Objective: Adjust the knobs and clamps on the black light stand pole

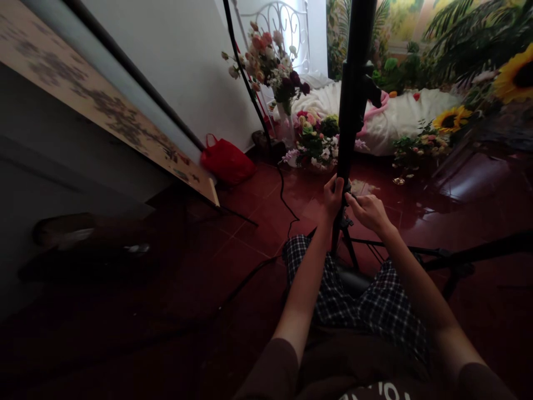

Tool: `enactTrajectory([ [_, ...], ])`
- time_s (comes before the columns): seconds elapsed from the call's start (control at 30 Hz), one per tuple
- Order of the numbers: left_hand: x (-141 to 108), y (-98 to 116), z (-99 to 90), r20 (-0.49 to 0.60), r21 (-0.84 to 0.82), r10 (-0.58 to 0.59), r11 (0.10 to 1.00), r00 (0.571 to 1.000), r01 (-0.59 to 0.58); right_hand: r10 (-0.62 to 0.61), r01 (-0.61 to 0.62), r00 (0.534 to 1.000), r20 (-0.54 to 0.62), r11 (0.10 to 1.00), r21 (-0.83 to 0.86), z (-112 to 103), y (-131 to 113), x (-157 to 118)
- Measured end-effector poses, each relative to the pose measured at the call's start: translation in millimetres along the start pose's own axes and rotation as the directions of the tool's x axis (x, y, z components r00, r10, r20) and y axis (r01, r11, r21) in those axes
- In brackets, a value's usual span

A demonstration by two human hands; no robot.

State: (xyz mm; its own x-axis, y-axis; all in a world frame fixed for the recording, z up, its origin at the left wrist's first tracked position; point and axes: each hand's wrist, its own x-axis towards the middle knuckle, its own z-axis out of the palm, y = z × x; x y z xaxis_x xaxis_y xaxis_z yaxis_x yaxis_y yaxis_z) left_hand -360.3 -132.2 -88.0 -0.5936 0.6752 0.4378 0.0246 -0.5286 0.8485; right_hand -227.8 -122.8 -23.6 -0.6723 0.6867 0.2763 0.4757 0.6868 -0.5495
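A black light stand (350, 105) rises in front of me, its pole running up past the top of the view. My left hand (333, 195) is closed around the pole's lower part. Just right of it, my right hand (368, 211) is closed at a clamp on the pole, thumb and fingers pinched on what looks like its knob. The fingers mostly hide the knob. Below both hands, the stand's legs (348, 249) spread between my knees.
A black cable (281, 183) hangs down and trails over the red tiled floor (250, 206). On the left lean a long painted panel (125, 116) and a red bag (228, 160). Flower arrangements (310, 139) stand ahead by a white draped cloth (410, 119). Black legs (478, 250) extend at right.
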Motion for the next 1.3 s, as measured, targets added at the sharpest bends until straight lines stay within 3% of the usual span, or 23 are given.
enactTrajectory([
  [0.13,0.1,2.1,0.8,-0.008,0.003,-0.003,1.0,1.0,0.003,0.08,-0.108,0.991,0.106,0.95,0.294,5.8,4.1,2.4],
  [0.3,1.4,-5.0,-1.4,-0.016,0.015,-0.004,1.0,1.0,0.004,0.052,-0.262,0.941,0.335,0.74,0.62,7.3,5.9,4.8],
  [0.4,1.3,-7.9,-1.0,-0.011,-0.006,-0.014,1.0,1.0,0.014,0.027,-0.298,0.929,0.37,0.648,0.701,5.5,5.1,6.1],
  [0.7,-0.2,6.4,5.1,-0.028,-0.006,-0.038,0.999,0.999,0.038,0.037,-0.277,0.946,0.322,0.608,0.744,14.7,8.2,4.9],
  [0.9,-0.2,2.7,5.3,-0.052,-0.011,-0.035,0.999,0.998,0.034,-0.009,-0.286,0.924,0.383,0.65,0.704,6.4,7.3,5.9],
  [1.07,0.4,2.7,6.0,-0.049,-0.026,-0.031,0.999,0.998,0.029,-0.05,-0.315,0.897,0.439,0.624,0.715,1.7,8.0,8.5],
  [1.3,4.1,-3.4,3.7,-0.077,0.014,-0.01,1.0,0.997,0.011,-0.055,-0.295,0.916,0.396,0.578,0.761,9.3,9.2,5.2],
])
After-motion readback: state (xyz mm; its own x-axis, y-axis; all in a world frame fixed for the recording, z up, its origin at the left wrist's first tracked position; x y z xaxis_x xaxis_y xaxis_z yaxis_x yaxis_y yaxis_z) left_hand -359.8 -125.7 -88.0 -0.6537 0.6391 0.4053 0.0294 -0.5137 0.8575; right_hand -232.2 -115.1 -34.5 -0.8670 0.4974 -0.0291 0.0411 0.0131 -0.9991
